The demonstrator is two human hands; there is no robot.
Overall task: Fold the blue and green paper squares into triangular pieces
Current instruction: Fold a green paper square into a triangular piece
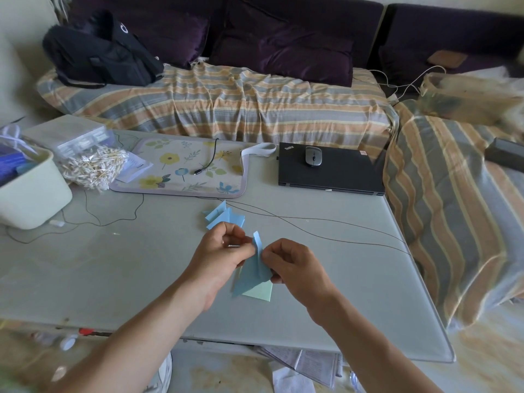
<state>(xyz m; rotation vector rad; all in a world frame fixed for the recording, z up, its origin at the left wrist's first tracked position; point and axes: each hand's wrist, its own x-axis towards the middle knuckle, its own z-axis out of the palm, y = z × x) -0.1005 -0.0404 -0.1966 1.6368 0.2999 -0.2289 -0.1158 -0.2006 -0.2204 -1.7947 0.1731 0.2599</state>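
At centre frame I see my left hand (226, 251) and right hand (292, 262) each with a pinching grip on the blue paper (252, 273), held just above the counter (113, 265). Green paper (261, 292) shows beneath it. Folded blue pieces (224, 217) lie just beyond my hands.

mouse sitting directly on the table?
No, the mouse rests on top of the closed black laptop, not on the table surface.

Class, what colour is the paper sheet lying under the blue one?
Pale green paper sheet, head view.
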